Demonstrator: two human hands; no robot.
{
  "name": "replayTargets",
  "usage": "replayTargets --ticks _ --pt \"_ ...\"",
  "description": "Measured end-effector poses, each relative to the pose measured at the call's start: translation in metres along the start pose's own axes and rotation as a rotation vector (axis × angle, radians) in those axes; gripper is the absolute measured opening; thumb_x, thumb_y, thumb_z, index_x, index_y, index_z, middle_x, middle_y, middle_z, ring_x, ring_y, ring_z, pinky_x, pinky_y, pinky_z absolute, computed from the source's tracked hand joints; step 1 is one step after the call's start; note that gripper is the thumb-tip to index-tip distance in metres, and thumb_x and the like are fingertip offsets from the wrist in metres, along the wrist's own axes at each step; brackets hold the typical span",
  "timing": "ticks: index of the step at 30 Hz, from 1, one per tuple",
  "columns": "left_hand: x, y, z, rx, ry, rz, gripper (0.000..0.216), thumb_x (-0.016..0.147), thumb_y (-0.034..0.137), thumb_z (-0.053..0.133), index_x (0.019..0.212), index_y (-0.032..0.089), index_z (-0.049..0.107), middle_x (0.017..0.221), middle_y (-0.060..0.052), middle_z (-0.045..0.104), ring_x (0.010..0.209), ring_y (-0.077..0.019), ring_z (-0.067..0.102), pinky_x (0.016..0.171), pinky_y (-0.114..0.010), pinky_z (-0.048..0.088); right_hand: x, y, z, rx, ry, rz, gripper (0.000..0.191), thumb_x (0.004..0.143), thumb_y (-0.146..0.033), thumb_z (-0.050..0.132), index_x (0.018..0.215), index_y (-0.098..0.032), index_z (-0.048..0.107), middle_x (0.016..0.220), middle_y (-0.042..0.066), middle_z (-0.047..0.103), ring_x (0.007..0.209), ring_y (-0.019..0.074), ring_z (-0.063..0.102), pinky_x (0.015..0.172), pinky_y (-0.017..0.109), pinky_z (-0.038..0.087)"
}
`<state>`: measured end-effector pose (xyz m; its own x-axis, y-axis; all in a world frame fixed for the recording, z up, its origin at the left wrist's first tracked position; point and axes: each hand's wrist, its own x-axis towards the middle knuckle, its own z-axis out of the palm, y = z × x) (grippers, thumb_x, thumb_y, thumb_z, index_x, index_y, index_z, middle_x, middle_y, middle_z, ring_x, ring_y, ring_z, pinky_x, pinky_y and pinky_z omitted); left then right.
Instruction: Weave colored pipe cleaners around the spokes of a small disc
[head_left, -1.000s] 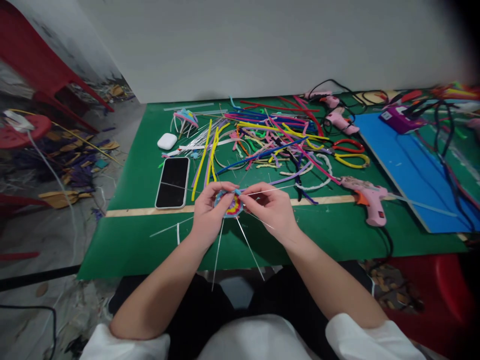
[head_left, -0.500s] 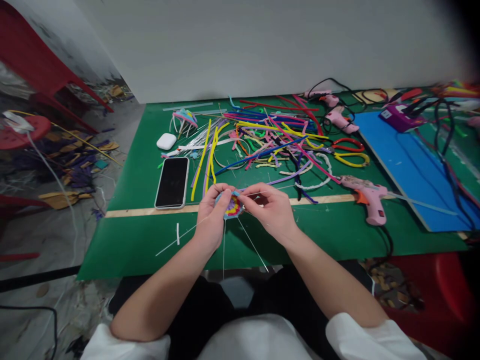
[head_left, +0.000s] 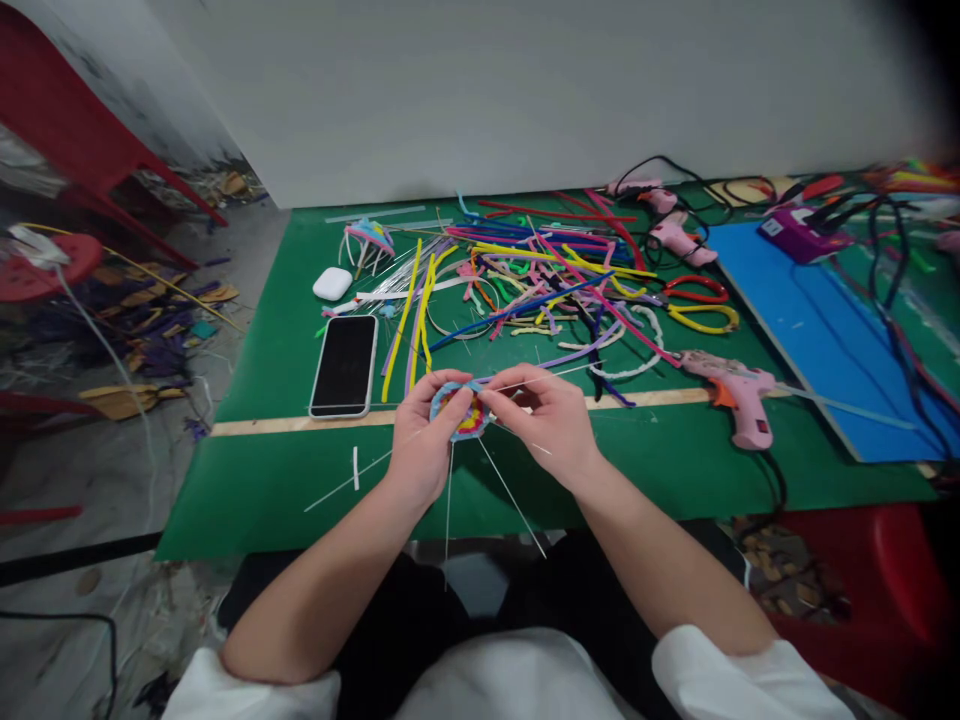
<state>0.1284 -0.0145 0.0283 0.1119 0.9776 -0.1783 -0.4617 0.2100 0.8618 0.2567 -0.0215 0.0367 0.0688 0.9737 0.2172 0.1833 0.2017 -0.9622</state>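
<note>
A small round disc (head_left: 472,421) of coiled pipe cleaners, light blue at the rim with pink, yellow and purple rings inside, is held above the near part of the table. My left hand (head_left: 421,440) is closed on its left side, thumb lying across the front. Thin stiff wires (head_left: 511,494) spread out from the disc in several directions. My right hand (head_left: 553,425) pinches at the disc's upper right edge, where a wire passes by the fingers; exactly what the fingertips grip is hidden.
Beyond my hands lies a tangled pile of coloured pipe cleaners (head_left: 525,265) with red-and-yellow scissors (head_left: 701,305). A phone (head_left: 343,367), white case (head_left: 332,284) and umbrella-like piece (head_left: 367,240) are left. Right are a pink glue gun (head_left: 739,395) and blue board (head_left: 810,350).
The disc has turned slightly towards me, showing more of its face and light blue rim. Its wires have shifted a little with it. Both hands stay in nearly the same place.
</note>
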Motion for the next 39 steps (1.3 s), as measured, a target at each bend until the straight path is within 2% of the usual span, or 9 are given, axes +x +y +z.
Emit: replayTargets --ticks 10,17,23,33,39 --pt "-0.0013 -0.0052 0.0006 0.065 0.126 0.082 0.018 0.063 0.027 0.075 0.075 0.018 0.065 0.071 0.003 0.064 0.062 -0.0058 0.06 0.06 -0.015 0.05 -0.0016 -0.0025 0.0015 -0.074 -0.003 -0.09 0.004 0.076 -0.023 0.062 0.075 -0.019 0.063 0.073 0.0 0.065 0.061 0.0095 0.059 0.05 0.02 0.047" --pt "-0.0022 -0.0015 0.0039 0.056 0.09 0.052 0.019 0.064 0.026 0.074 0.079 0.018 0.066 0.076 0.0 0.065 0.066 -0.0082 0.061 0.06 -0.017 0.052 -0.0014 -0.0048 0.0 -0.09 0.026 -0.091 0.004 0.076 -0.021 0.062 0.073 -0.019 0.063 0.071 -0.001 0.065 0.062 0.0095 0.059 0.049 0.019 0.047" --pt "-0.0014 -0.0043 0.0034 0.068 0.123 0.039 0.016 0.065 0.026 0.072 0.076 0.017 0.065 0.073 0.002 0.065 0.065 -0.0067 0.06 0.063 -0.016 0.051 -0.0006 -0.0015 0.0003 -0.116 0.038 -0.109 0.005 0.076 -0.022 0.062 0.071 -0.02 0.062 0.073 -0.001 0.065 0.062 0.0096 0.059 0.051 0.02 0.047" --pt "-0.0027 -0.0051 0.0026 0.086 0.165 0.045 0.016 0.064 0.024 0.073 0.076 0.016 0.066 0.072 0.0 0.066 0.064 -0.008 0.061 0.061 -0.018 0.052 -0.0014 -0.0023 -0.0014 -0.118 0.003 -0.122 0.007 0.077 -0.024 0.061 0.071 -0.02 0.062 0.075 0.0 0.065 0.064 0.0102 0.059 0.051 0.02 0.047" --pt "-0.0015 -0.0054 0.0017 0.107 0.102 0.085 0.022 0.065 0.025 0.072 0.086 0.018 0.067 0.082 -0.002 0.068 0.069 -0.0094 0.063 0.062 -0.018 0.052 0.0023 -0.0012 -0.0035 -0.099 -0.055 -0.068 0.007 0.077 -0.026 0.062 0.075 -0.02 0.063 0.076 0.0 0.065 0.067 0.011 0.06 0.052 0.02 0.047"
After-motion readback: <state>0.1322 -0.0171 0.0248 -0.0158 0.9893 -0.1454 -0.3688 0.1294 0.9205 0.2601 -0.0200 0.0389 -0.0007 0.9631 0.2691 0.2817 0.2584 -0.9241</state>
